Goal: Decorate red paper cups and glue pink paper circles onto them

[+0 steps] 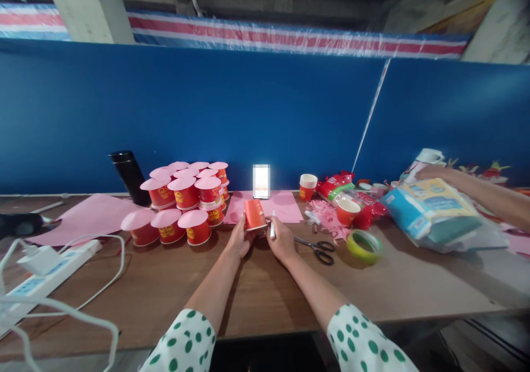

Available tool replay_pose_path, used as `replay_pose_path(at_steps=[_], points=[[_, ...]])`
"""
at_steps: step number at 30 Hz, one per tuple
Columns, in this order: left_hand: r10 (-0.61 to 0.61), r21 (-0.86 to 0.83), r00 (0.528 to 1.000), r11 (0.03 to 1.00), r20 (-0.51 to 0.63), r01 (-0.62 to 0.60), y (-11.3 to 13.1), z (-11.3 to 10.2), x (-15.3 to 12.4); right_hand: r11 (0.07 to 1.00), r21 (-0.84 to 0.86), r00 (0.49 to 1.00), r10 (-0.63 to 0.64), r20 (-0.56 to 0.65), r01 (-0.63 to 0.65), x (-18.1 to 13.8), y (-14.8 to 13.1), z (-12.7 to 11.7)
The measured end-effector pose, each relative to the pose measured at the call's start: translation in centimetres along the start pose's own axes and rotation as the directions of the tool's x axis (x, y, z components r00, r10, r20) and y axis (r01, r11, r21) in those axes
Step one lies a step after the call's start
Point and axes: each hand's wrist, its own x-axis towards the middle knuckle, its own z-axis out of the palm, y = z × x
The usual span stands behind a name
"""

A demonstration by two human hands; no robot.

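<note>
- A red cup is held tilted above the table, just in front of the phone, with its pale edge turned toward the person.
- The left hand comes up in front of the phone, its fingers gripping the cup's left side.
- The right hand, in front of the phone and a little to its right, has its fingers closed around a white pen; whether they also touch the cup, I cannot tell.
- The phone stands upright, its screen bright and blurred, with pink sheets around it.
- Left of the phone, red cups stand in rows, some stacked, with pink discs on top.
- Farther left of the phone are a black bottle, a large pink sheet and, nearest the person, a white power strip with a charger in it.
- Right of the phone are a cup stack, pink scraps, a single cup and a red bag.
- Nearer the person, right of the phone, lie scissors and a yellow-green tape roll.
- Far right of the phone, another person's arm reaches over a packet.
- Behind the phone rises a blue panel.
</note>
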Motion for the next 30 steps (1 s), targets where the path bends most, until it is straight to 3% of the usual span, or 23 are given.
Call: replay_pose_path(at_steps=[13, 30], points=[[0.022, 0.061, 1.0, 0.998, -0.017, -0.021, -0.3, 0.0, 0.1, 1.0, 0.006, 1.0, 0.027, -0.016, -0.027, 0.0, 0.1, 0.0], [0.085, 0.169, 0.994, 0.981, 0.073, -0.096, -0.5, 0.8, -1.0, 0.999, 0.03, 1.0, 0.028, -0.003, -0.028, 0.0, 0.0, -0.2]])
